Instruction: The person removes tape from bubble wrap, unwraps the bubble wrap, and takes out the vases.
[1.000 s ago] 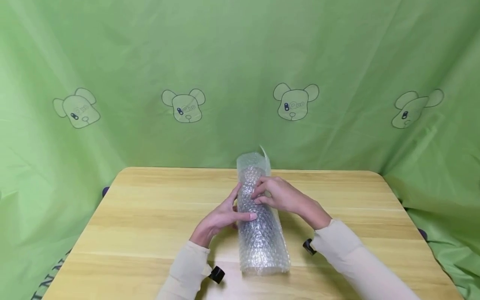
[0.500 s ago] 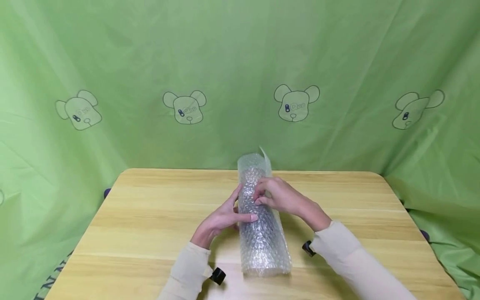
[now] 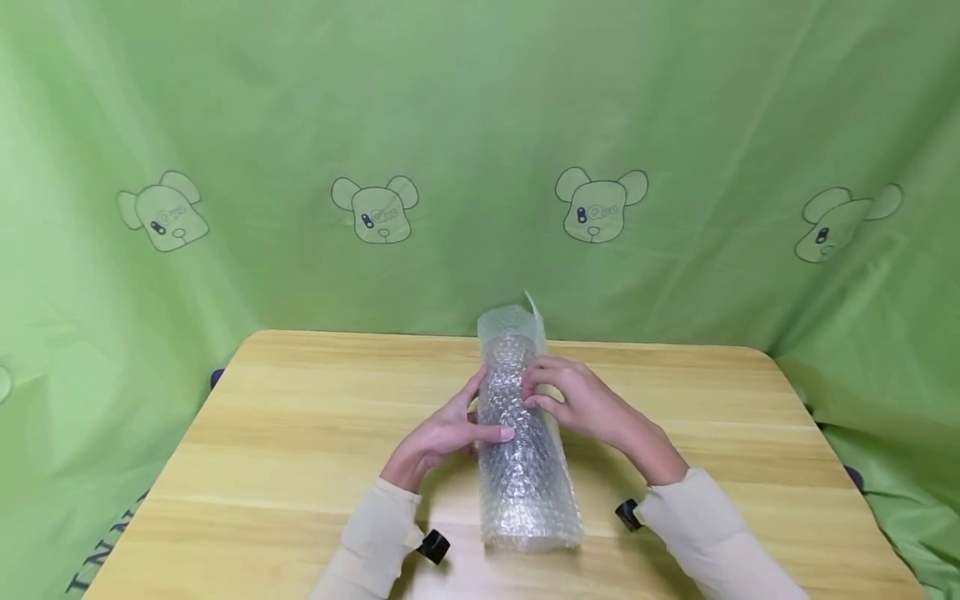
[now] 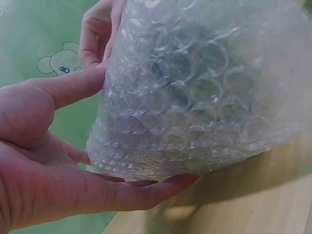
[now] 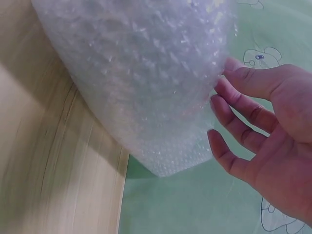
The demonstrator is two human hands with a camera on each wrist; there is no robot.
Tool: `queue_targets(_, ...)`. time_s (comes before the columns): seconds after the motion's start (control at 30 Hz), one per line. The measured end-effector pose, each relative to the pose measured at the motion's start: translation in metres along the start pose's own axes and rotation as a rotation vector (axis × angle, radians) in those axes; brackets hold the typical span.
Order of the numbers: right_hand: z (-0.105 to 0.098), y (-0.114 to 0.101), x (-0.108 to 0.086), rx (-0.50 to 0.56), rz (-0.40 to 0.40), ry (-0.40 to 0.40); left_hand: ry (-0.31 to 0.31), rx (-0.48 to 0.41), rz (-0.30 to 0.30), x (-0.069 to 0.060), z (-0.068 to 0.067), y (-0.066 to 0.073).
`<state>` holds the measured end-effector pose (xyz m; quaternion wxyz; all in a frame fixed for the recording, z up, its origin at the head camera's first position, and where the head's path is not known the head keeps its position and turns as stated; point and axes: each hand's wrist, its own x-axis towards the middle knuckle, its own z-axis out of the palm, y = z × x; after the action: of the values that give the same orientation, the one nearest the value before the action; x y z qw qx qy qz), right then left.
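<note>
Since clear, tube-shaped bubble-wrap bundle (image 3: 527,464) looks light, squishy, hug middle softly; left hand (image 3: 444,432) curls round it; right hand (image 3: 588,402), loosely bent, touches.

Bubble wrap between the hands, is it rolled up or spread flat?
Rolled up: the bubble wrap forms a tube in the left hand, though a loose edge sticks up at its far end.

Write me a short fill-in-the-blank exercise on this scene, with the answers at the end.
1. The clear roll has an outer layer of plastic ____ wrap, dotted with air pockets.
2. In the head view, the left hand grips it from the picture's ____ side.
3. The cloth hanging behind the table is coloured ____.
4. The small device at the left cuff is coloured ____.
Missing words: bubble; left; green; black.
</note>
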<state>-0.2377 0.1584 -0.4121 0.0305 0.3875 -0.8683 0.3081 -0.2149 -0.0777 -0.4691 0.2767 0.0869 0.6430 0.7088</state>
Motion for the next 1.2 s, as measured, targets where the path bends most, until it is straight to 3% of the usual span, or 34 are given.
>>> queue_targets(0.47, 0.001, 0.005, -0.012, 0.063, 0.010, 0.072, -0.044, -0.051, 0.029, 0.001, -0.007, 0.003)
queue_targets(0.8, 0.005, 0.012, -0.027, 0.133, 0.003, 0.123, -0.030, 0.008, 0.010, 0.000, -0.005, 0.004)
queue_targets(1.2, 0.004, 0.022, -0.041, 0.156, 0.073, 0.123, -0.046, -0.035, 0.008, -0.001, -0.007, 0.000)
